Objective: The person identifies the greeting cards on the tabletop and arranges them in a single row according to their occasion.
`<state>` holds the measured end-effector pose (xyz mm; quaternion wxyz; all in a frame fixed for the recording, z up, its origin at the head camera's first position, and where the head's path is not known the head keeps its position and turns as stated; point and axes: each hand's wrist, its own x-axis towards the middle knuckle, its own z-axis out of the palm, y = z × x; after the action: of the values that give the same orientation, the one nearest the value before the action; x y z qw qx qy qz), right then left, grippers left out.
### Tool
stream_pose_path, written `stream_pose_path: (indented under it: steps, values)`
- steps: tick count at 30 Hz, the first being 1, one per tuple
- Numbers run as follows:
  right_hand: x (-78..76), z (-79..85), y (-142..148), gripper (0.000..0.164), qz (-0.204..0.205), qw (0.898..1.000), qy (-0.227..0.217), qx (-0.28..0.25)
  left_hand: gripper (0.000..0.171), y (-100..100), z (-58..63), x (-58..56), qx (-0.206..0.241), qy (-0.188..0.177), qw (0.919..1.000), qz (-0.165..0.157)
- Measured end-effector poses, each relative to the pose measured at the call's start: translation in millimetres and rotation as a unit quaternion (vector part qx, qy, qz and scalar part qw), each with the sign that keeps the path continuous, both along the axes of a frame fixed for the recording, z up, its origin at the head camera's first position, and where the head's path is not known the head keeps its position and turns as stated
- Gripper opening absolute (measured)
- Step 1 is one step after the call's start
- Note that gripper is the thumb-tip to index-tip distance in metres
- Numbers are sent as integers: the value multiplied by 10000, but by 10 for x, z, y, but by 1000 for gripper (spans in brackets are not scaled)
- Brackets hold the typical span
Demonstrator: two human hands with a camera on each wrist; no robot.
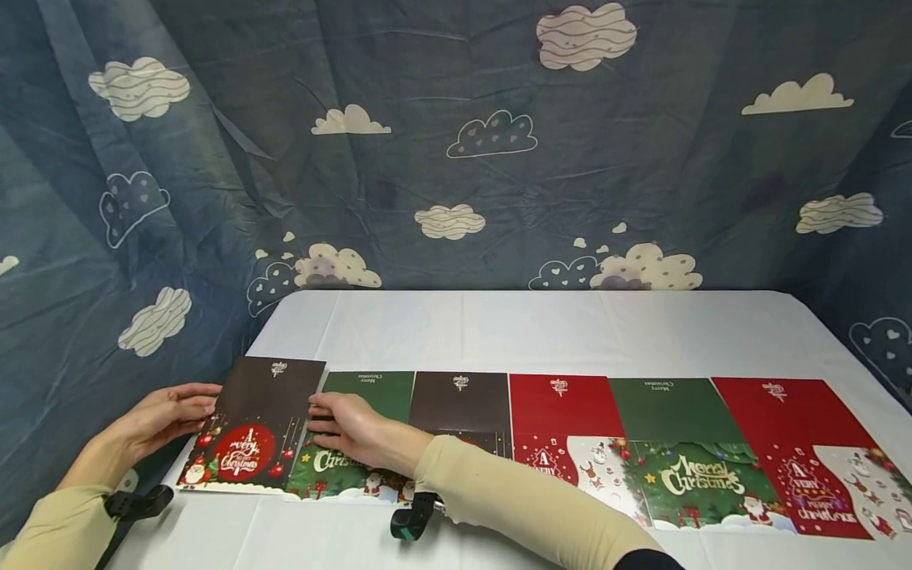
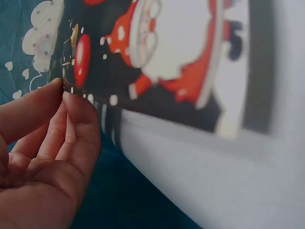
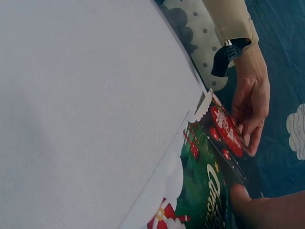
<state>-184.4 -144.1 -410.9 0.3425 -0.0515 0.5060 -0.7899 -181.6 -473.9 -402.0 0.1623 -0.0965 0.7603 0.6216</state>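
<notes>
A dark brown Christmas card (image 1: 274, 412), opened flat with a red lettered circle and a Santa on its lower half, is at the table's left end. My left hand (image 1: 160, 419) pinches its left edge between thumb and fingers; the left wrist view shows the card's edge (image 2: 167, 62) raised over the white cloth. At the card's right edge, my right hand (image 1: 356, 427) holds with fingertips and thumb (image 3: 240, 193). Beneath the right hand lies a green card (image 1: 374, 385), partly hidden by that hand and forearm.
Rightward runs a row of opened cards, edge to edge: a brown card (image 1: 461, 402), a red card (image 1: 559, 405), a green card (image 1: 677, 412) and a red card (image 1: 787, 412). A white cloth (image 1: 541, 328) covers the table. Behind hangs a blue cloud-patterned curtain (image 1: 456, 182).
</notes>
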Motion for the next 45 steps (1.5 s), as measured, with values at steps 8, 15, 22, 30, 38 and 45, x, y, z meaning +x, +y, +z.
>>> stream_pose_path:
  steps: [8, 15, 22, 30, 38, 45]
  values:
    - [-107, 26, -8, 43, -30, 9996, -60, -271, 25, 26, 66, -66, -190, 197, 9996, 68]
    - [-234, 96, -35, 42, -103, 9993, -83, -364, 17, 53, 120, -177, -245, 332, 9988, 254]
    - [-490, 143, -49, 45, -129, 9996, -37, -237, 29, 105, 125, -284, -50, 348, 9992, 170]
    - [-834, 104, -29, 42, -240, 9990, -181, -318, 26, 215, 118, -489, 447, 363, 9966, 593]
    - [-1073, 68, -42, 43, -413, 9980, -250, -399, 23, 309, 85, -736, 429, 419, 9935, 970]
    - [-1277, 31, -64, 46, -529, 9984, -130, -174, 43, 416, 9, -1023, -155, 466, 9887, 1418]
